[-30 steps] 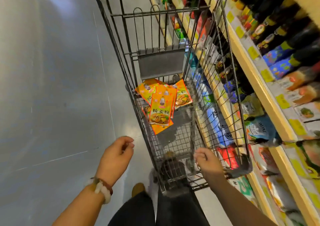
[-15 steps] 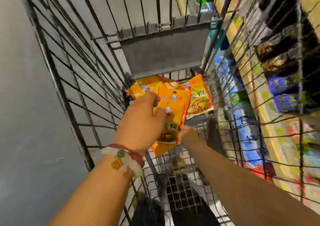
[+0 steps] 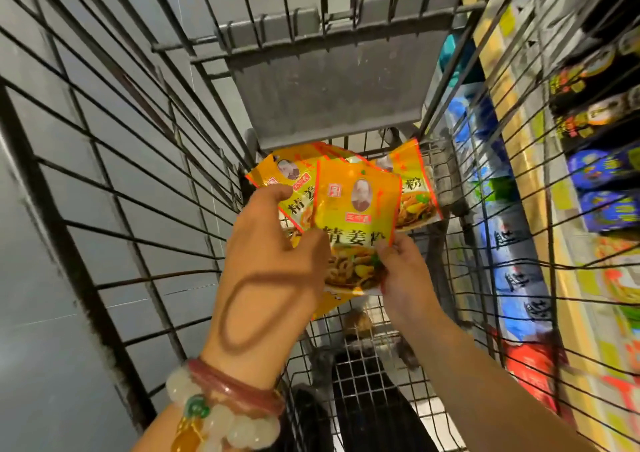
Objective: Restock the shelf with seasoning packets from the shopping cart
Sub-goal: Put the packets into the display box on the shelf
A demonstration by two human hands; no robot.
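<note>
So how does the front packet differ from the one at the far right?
The front packet is pinched by the right hand and touched by the left hand; the right packet lies untouched on the cart. The front one shows nearly whole, the right one half covered. Both are orange seasoning packets.

Orange-yellow seasoning packets [image 3: 356, 209] fanned in wire shopping cart [image 3: 145, 181]

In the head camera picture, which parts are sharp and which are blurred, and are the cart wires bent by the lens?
Head view: the front seasoning packet is fairly sharp, its print readable; the shelf goods at the right are smeared by motion blur; the cart wires bow outward from wide-angle distortion; a loop-shaped shadow falls on the left hand; the right hand is slightly soft.
</note>
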